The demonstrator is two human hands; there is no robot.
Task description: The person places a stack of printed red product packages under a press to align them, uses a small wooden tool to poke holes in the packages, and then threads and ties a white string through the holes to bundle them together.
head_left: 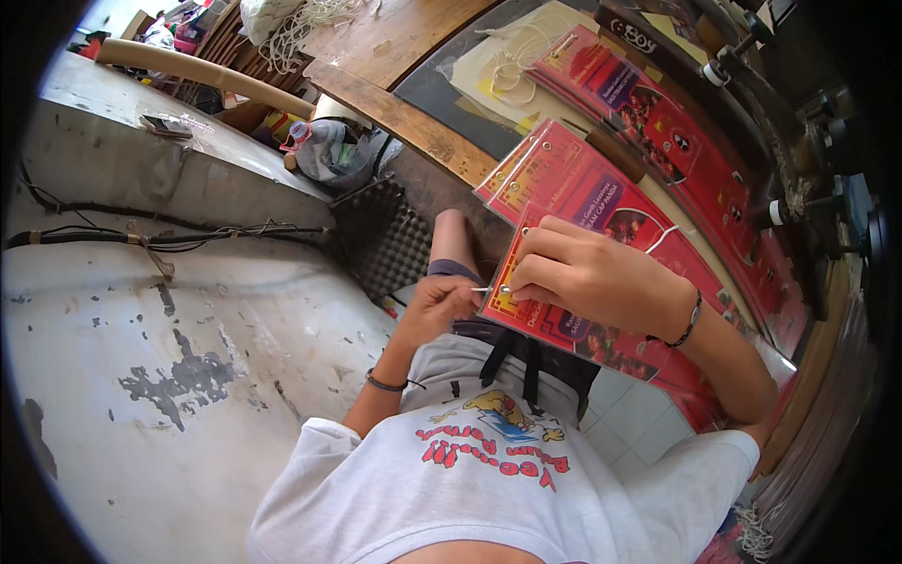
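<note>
A glossy red printed sheet point(573, 329) with a clear edge and metal eyelets lies tilted in front of me, over other sheets like it. My right hand point(583, 277) rests on its upper face, fingers curled and fingertips pressed beside an eyelet at the left edge. Just off that edge, my left hand point(443, 305) pinches a short piece of white cord point(482, 289) that runs to the eyelet. Another bit of white cord point(663, 239) shows past my right hand's knuckles. What lies under my right fingers is hidden.
More red sheets point(648, 103) lie along the wooden table point(413, 122), near loose white cord point(512, 85). Dark machine parts with knobs point(780, 212) stand at the right. A worn white wall point(188, 310) with cables bounds the left. A plastic bag point(338, 150) sits beyond the table corner.
</note>
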